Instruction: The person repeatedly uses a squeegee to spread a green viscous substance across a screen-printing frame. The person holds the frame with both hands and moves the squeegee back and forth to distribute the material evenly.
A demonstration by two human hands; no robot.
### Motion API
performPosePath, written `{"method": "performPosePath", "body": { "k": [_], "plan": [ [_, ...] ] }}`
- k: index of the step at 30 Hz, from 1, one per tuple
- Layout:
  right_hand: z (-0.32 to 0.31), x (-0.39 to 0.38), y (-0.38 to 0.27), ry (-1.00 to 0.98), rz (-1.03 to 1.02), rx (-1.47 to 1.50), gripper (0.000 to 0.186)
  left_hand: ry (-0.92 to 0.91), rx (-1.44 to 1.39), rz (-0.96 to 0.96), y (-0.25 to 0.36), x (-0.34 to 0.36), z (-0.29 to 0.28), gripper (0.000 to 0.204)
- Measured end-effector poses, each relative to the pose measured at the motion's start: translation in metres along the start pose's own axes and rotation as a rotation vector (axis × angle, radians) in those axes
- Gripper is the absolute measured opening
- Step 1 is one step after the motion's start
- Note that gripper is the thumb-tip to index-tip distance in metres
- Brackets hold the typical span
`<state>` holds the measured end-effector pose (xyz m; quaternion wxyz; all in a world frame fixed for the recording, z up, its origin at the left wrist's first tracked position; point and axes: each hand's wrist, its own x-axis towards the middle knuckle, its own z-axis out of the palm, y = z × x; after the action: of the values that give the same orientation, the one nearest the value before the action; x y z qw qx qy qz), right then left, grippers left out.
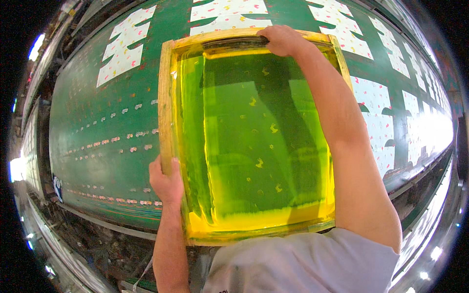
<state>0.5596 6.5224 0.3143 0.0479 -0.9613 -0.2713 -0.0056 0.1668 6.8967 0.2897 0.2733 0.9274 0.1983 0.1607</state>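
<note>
A wooden-framed printing screen (167, 107) lies over the green table, its mesh yellow-green with thick yellow ink along the left and near sides. Small motifs show through the mesh. My left hand (167, 181) is closed round the left side bar, toward the near corner. Across the screen reaches my right arm, and my right hand (282, 40) is closed at the far bar with its fingers over the inner edge. A dark strip (234, 43), perhaps a squeegee, lies along that bar beside the fingers. Whether the right hand grips the strip or only the frame cannot be made out.
White cut fabric pieces (128, 44) with small coloured prints lie on the long green table (97, 107), behind and to the right of the screen. Rows of small printed marks (105, 142) run across its left part. A dark gap borders the table's near edge.
</note>
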Motion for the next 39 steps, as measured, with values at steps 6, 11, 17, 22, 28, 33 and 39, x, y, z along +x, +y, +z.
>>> {"method": "performPosePath", "body": {
  "k": [6,11,17,22,28,33,39],
  "plan": [
    [-0.022,-0.057,-0.04,-0.229,-0.102,0.094,0.042,-0.039,0.017,0.013,-0.001,0.0,-0.005,0.038],
    [-0.035,-0.161,-0.105,-0.308,-0.081,0.169,0.038,-0.04,-0.008,-0.009,-0.005,-0.001,-0.004,0.039],
    [-0.041,-0.287,-0.184,-0.344,-0.018,0.177,0.043,-0.055,-0.014,0.061,-0.01,-0.004,-0.006,0.041],
    [-0.034,-0.387,-0.241,-0.252,-0.029,0.207,0.047,-0.108,0.089,0.048,-0.02,0.001,0.001,0.054],
    [-0.036,-0.466,-0.29,-0.242,-0.05,0.164,0.045,-0.134,0.161,0.039,-0.014,0.001,-0.004,0.058],
    [-0.026,-0.497,-0.294,-0.034,-0.144,0.275,0.047,-0.13,0.216,0.032,-0.007,-0.006,-0.007,0.056],
    [-0.006,-0.529,-0.291,0.1,-0.181,0.369,0.051,-0.074,0.331,0.055,-0.006,-0.006,0.0,0.055]
  ]
}}
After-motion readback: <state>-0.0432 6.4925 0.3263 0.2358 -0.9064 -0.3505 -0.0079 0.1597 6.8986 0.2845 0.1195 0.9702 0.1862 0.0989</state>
